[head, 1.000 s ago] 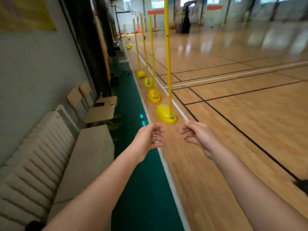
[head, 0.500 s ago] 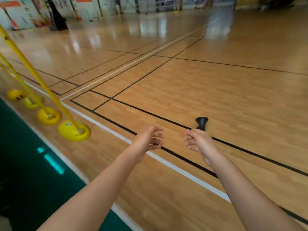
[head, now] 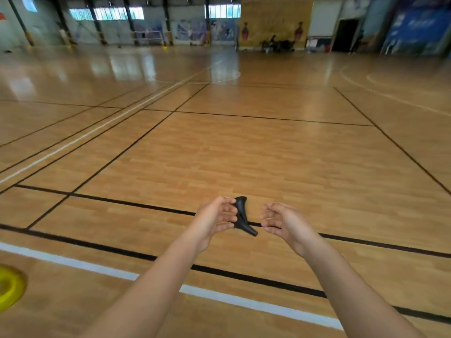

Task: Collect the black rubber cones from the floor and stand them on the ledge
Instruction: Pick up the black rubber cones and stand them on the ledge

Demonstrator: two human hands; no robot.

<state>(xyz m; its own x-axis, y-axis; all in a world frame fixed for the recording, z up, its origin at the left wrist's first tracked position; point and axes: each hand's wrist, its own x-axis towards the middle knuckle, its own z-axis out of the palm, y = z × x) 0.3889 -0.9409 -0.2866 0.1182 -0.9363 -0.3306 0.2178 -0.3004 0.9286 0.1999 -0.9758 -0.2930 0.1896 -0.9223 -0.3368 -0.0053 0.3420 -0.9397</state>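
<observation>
Black rubber cone [head: 242,215] tilted on wood floor [head: 244,154], over black court line [head: 122,202], between hands, partly behind left fingertips. Left hand [head: 214,220]: fingers loosely curled, I see nothing gripped. Right hand [head: 285,223]: loosely curled, empty. Yellow base [head: 9,289] at far left.
</observation>
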